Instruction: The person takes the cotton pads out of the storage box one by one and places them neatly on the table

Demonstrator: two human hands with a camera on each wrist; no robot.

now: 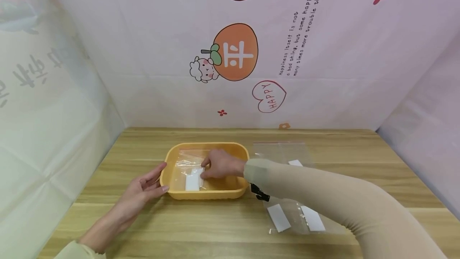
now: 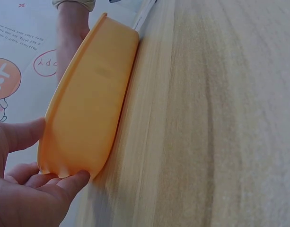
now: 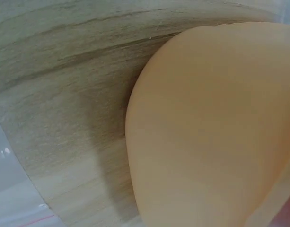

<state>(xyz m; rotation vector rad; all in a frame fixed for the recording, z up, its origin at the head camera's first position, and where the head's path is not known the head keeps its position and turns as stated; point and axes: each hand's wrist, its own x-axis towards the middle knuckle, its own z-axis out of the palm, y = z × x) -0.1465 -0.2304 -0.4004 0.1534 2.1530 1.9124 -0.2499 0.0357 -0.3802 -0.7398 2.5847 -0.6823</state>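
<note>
An orange-yellow plastic bin point(image 1: 208, 196) sits on the wooden table. My left hand point(image 1: 138, 191) holds its left end, thumb and fingers spread around the rim and wall; the left wrist view shows the fingertips against the bin's outer side point(image 2: 90, 90). Inside lies a clear zip bag point(image 1: 187, 159) with white flat pieces point(image 1: 192, 181) in it. My right hand point(image 1: 223, 164) reaches into the bin from the right and pinches this bag near its right edge with thumb and fingers. In the right wrist view the bin's outer wall point(image 3: 206, 118) hides that hand's fingers.
Right of the bin, more clear zip bags point(image 1: 276, 151) lie flat, partly under the right sleeve point(image 1: 305, 187). White pieces point(image 1: 278, 218) show inside them. A printed cloth point(image 1: 161, 91) stands behind the table, with cloth at both sides too.
</note>
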